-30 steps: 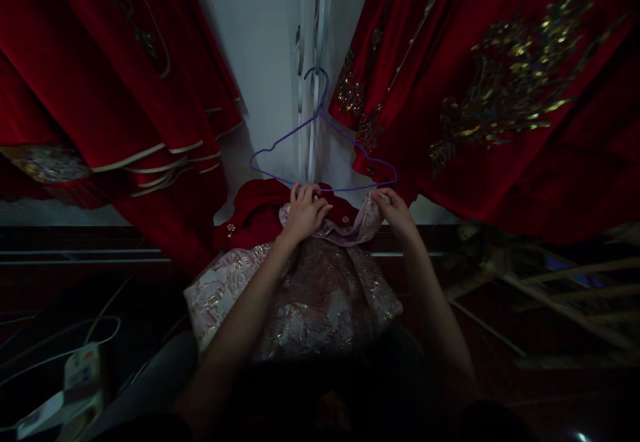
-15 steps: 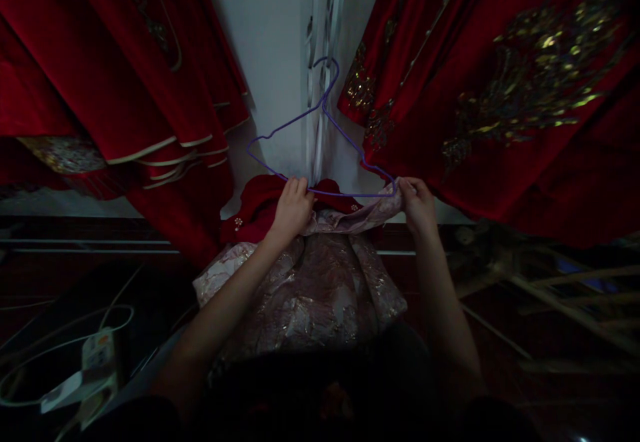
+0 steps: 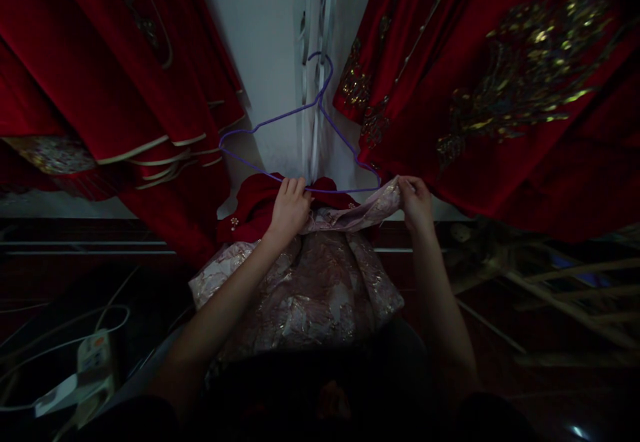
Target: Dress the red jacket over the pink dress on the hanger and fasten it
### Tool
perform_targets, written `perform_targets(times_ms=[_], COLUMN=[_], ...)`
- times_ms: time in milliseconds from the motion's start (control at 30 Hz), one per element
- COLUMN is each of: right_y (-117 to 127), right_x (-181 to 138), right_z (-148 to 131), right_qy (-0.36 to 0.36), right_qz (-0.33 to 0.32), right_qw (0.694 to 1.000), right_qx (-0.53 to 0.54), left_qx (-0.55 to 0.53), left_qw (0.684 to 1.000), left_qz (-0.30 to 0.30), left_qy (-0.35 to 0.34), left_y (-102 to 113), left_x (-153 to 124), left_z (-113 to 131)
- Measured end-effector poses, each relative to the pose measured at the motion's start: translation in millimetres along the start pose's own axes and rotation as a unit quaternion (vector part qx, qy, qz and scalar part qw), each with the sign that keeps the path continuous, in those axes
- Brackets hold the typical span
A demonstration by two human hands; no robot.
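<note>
My left hand (image 3: 291, 207) is closed round the bottom bar of a purple wire hanger (image 3: 287, 116), whose hook points up. The same hand rests against the waistband of a pale pink skirt (image 3: 330, 289) with a shiny pattern, gathered over my lap. My right hand (image 3: 416, 203) pinches the far right end of that band, just past the hanger's right corner, pulling it taut. Behind the band lies a red garment (image 3: 255, 202) with small beaded flowers.
Red garments (image 3: 170, 95) with pale trim hang at left; red ones with gold sequins (image 3: 545, 62) hang at right. A white wall (image 3: 260, 42) stands between them. A power strip (image 3: 95, 362) with cables lies low left. Wooden slats (image 3: 565, 309) stand low right.
The hanger has shifted and tilted to the left, so its right corner is now apart from my right hand. Both hands keep their grip with little movement.
</note>
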State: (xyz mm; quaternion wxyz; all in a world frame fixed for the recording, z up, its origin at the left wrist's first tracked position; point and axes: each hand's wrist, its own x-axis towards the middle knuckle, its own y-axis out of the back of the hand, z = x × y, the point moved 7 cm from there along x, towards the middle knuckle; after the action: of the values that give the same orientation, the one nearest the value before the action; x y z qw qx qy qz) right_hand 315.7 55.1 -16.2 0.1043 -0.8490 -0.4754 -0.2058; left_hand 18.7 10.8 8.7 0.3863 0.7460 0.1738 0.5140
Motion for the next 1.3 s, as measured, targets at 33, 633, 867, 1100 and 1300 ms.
perform_targets(times_ms=[33,633,867,1100,1300], right_y=[1,-10,-7,-4,-2], right_x=[0,-7,-7,-2,-4], right_z=[0,-8,-6,-2,-1], right_qy=[0.003,-0.074,-0.086,-0.088,-0.106], right_qz=[0.003,-0.035,-0.025,-0.03,-0.011], right_qw=[1.0,0.992,0.989,0.99,0.986], right_qx=[-0.005,0.093,0.115,0.106,0.13], left_qx=[-0.005,-0.008,-0.021,-0.021,-0.023], left_qw=[1.0,1.0,1.0,1.0,1.0], left_qz=[0.001,-0.008,-0.005,-0.005,-0.008], left_qy=[0.0,-0.018,-0.01,-0.007,-0.012], left_y=[1,5,5,4,4], left_x=[0,0,-1,0,0], left_z=[0,-7,-8,-6,-8])
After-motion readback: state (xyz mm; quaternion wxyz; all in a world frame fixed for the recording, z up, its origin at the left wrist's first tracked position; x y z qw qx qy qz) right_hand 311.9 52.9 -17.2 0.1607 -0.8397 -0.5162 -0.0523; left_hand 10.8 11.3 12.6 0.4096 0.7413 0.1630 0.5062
